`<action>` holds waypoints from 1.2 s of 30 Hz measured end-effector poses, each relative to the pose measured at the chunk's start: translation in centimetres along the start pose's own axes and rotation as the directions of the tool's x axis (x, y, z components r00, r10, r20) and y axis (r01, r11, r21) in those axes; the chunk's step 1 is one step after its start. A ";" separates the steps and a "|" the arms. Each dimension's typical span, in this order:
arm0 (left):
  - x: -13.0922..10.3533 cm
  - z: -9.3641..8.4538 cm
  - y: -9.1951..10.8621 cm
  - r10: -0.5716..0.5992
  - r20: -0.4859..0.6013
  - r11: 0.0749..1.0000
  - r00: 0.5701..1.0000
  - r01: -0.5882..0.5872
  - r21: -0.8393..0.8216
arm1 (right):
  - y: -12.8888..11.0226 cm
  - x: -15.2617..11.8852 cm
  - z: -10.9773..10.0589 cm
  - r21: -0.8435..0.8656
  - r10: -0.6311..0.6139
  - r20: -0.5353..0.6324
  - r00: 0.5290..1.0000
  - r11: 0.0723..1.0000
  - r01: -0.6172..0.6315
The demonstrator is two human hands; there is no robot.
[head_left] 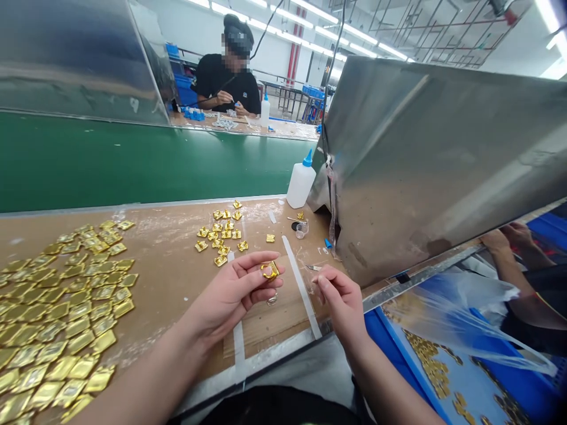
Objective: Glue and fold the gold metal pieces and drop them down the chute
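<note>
Between the thumb and fingers of my left hand (248,283) is a small shiny gold metal piece (270,271) with a curved, raised part. My right hand (339,295) is closed in a pinch to the right of it; whatever its fingertips hold is too small to make out. A small pointed metal blade (313,267) shows just beyond those fingertips. Below both hands lies a cardboard work patch (274,330) edged with white tape (301,286). Past my left hand sits a loose group of gold pieces with raised parts (225,234), and a single gold piece (270,238) lies apart.
Many flat gold plates (57,295) cover the table's left side. A white bottle with a blue tip (302,183) stands before the green belt (133,165). A metal panel (434,165) rises at right, above a blue bin (398,354). A co-worker (230,77) sits opposite; another person's hands (505,239) show at right.
</note>
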State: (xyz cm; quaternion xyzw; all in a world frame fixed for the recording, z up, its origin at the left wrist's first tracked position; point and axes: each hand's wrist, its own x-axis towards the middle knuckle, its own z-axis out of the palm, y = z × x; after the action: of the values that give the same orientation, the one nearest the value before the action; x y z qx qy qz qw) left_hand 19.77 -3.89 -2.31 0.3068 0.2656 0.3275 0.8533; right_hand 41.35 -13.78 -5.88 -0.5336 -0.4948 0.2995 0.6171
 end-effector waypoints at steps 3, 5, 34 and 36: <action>0.0 0.3 0.3 0.046 -0.009 0.999 0.999 -0.046 0.014 | 1.3 -0.1 -1.3 -0.055 0.029 -0.082 0.996 0.998 -0.033; 0.0 0.3 0.6 0.105 -0.039 0.994 0.994 -0.104 0.032 | 2.2 -0.2 -1.9 -0.071 0.051 -0.129 0.990 0.996 -0.060; -0.6 -10.6 6.4 0.514 -0.184 0.136 0.838 0.132 0.982 | 3.9 0.2 -3.1 -0.280 0.011 0.113 0.994 0.960 0.021; -1.4 -10.6 7.4 0.536 -0.169 0.112 0.827 0.129 0.985 | 4.1 0.2 -3.3 -0.284 0.010 0.103 0.995 0.959 0.020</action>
State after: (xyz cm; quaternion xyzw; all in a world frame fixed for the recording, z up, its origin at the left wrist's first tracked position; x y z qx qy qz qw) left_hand 9.02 3.23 -3.95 0.7248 0.5725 0.2588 0.2828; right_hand 45.10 -13.74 -9.56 -0.5993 -0.5652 0.2510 0.5084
